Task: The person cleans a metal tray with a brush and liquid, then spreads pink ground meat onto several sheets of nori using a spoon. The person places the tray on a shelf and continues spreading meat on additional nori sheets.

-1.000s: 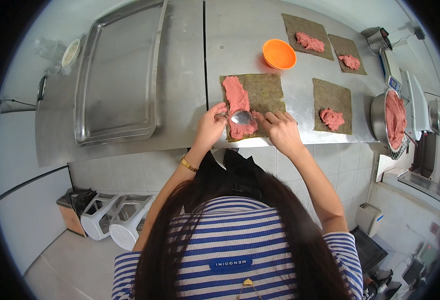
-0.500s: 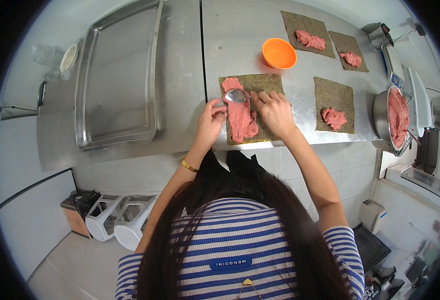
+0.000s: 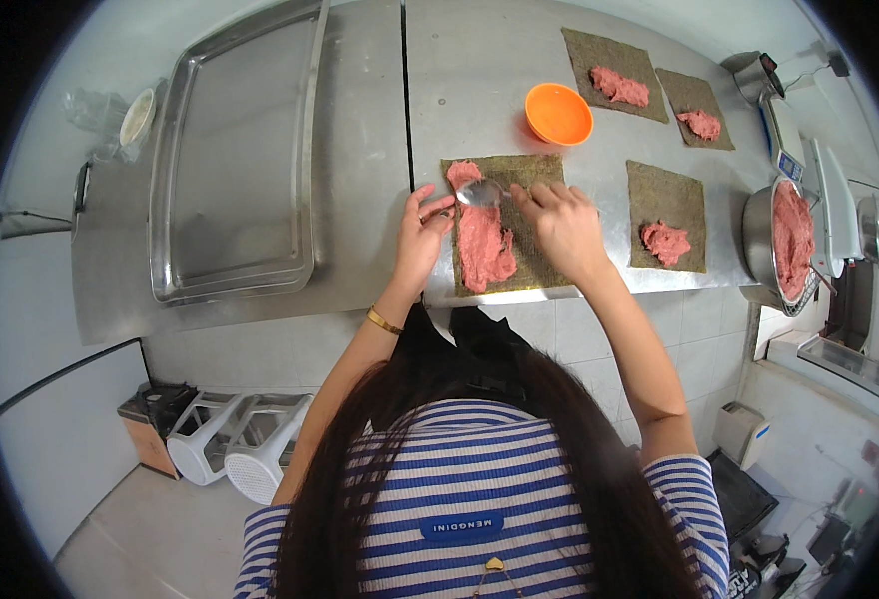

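A dark green seaweed sheet [image 3: 534,240] lies at the steel table's front edge, with a long strip of pink minced meat [image 3: 481,250] down its left side. My right hand [image 3: 567,228] is closed around the handle of a metal spoon [image 3: 478,193], whose bowl rests over the upper part of the strip. My left hand [image 3: 422,232] is beside the sheet's left edge, its fingers apart and holding nothing, fingertips close to the meat. Beyond the sheet stands an orange bowl [image 3: 559,115].
Other seaweed sheets bearing meat lumps lie to the right, including a near one [image 3: 681,185]. A metal bowl of meat [image 3: 759,240] stands at the right end beside a scale [image 3: 785,140]. A large steel tray [image 3: 230,180] fills the left side. White stools [image 3: 260,469] stand on the floor.
My right hand and the spoon have moved slightly right. The fingers of my left hand have spread and drawn a little away from the meat.
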`<act>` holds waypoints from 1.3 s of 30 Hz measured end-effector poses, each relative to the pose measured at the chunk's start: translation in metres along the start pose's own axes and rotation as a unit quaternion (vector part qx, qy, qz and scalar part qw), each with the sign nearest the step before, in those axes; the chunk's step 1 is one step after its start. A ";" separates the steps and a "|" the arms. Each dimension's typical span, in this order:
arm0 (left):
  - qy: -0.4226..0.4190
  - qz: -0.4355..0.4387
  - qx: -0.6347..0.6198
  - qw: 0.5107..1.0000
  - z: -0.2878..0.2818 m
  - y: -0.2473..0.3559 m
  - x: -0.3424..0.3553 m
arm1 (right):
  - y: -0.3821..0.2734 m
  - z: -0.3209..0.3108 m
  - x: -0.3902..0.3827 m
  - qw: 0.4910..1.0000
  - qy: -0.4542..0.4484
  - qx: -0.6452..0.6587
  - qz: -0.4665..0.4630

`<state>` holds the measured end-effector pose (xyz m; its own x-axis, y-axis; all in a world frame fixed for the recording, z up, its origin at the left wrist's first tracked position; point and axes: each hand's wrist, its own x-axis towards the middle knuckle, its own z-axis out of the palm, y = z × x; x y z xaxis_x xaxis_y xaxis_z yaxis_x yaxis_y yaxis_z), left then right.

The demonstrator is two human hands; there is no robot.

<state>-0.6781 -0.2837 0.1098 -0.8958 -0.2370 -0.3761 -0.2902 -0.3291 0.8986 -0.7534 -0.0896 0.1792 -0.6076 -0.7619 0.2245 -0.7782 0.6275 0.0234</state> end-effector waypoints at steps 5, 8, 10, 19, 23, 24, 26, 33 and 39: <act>0.001 0.006 -0.014 1.000 0.000 -0.001 0.003 | -0.007 0.009 -0.006 1.000 -0.023 0.001 -0.008; 0.004 0.008 -0.025 1.000 -0.002 -0.002 0.003 | -0.005 0.019 0.000 0.999 -0.027 -0.022 0.005; 0.001 0.007 -0.024 1.000 -0.003 -0.003 0.004 | -0.002 0.024 0.007 0.999 -0.020 -0.025 0.007; 0.020 0.001 0.019 1.000 -0.002 0.005 0.012 | 0.012 0.022 0.037 0.998 -0.001 -0.001 0.066; 0.044 -0.012 0.009 0.999 -0.002 0.005 0.020 | 0.011 0.013 0.021 0.998 -0.038 0.007 0.056; 0.050 -0.010 0.016 0.999 -0.002 0.004 0.023 | 0.010 0.014 0.018 0.997 -0.056 0.001 0.057; 0.062 -0.009 0.032 0.998 -0.002 0.003 0.028 | 0.008 0.018 0.016 0.997 -0.059 -0.004 0.046; 0.067 -0.013 0.074 0.995 -0.004 0.003 0.042 | 0.016 0.017 0.025 0.997 0.025 -0.012 0.069; 0.038 -0.036 0.077 0.996 -0.008 0.006 0.033 | 0.010 -0.013 -0.024 0.999 -0.044 0.011 0.021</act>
<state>-0.7068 -0.3003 0.1007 -0.8444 -0.2877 -0.4519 -0.4065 -0.2055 0.8903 -0.7446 -0.0625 0.1869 -0.6513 -0.7462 0.1375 -0.7540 0.6569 -0.0065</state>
